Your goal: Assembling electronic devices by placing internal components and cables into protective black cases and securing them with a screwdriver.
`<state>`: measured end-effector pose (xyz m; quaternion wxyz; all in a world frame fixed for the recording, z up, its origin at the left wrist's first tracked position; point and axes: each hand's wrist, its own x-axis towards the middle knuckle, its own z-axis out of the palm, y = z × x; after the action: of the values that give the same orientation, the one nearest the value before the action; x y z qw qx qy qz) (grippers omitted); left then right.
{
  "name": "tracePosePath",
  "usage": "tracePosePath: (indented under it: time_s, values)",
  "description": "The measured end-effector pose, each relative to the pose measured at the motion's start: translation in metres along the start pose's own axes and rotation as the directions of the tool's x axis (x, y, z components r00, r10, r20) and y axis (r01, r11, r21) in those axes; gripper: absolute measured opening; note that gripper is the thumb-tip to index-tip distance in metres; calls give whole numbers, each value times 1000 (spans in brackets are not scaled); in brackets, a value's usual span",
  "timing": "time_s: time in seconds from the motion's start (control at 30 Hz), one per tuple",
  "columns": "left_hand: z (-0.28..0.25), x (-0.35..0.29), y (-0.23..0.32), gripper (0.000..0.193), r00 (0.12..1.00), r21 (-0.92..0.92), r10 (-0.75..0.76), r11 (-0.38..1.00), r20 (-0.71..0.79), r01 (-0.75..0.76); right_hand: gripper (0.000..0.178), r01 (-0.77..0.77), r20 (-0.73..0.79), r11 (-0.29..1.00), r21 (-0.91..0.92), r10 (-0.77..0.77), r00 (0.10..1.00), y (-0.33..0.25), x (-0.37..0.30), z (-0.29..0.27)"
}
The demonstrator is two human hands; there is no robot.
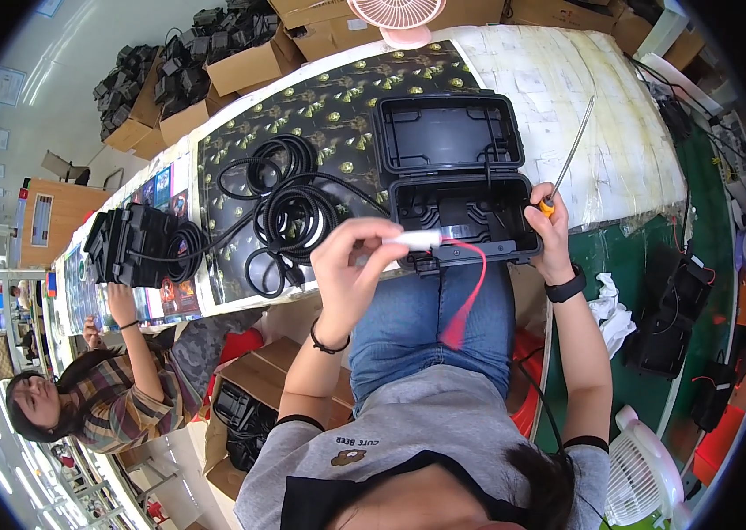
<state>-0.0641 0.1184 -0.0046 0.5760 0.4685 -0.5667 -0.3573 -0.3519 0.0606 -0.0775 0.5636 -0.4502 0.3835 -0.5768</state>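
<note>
An opened black plastic case (410,201) stands at the table's front edge against my lap, its lid (451,132) tipped back away from me. My left hand (345,269) pinches a small white cylinder (417,239) above the case's near rim. From the cylinder's end a thin red wire (482,276) curves down over my jeans, its lower end blurred. My right hand (553,237), at the case's right side, is closed round a screwdriver (574,157) with an orange-yellow handle. The screwdriver's long shaft points up and away.
Coiled black cable (302,212) lies on the patterned mat left of the case. A co-worker (117,389) sits at the left, beside a closed black case (139,243). Cartons (254,64) and a pink fan (399,19) stand beyond the table; more black cases (678,300) lie on the right.
</note>
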Motion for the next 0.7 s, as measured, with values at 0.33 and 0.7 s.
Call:
tracePosePath:
  time_s: [0.33, 0.7]
  values:
    - [42, 33, 32, 19, 877, 596, 353, 644, 325, -480, 17, 7, 9, 999, -46, -6, 1000, -8, -1, 4]
    - [64, -1, 24, 91, 741, 716, -106, 379, 663, -586, 17, 29, 143, 983, -181, -3, 990, -15, 1, -2]
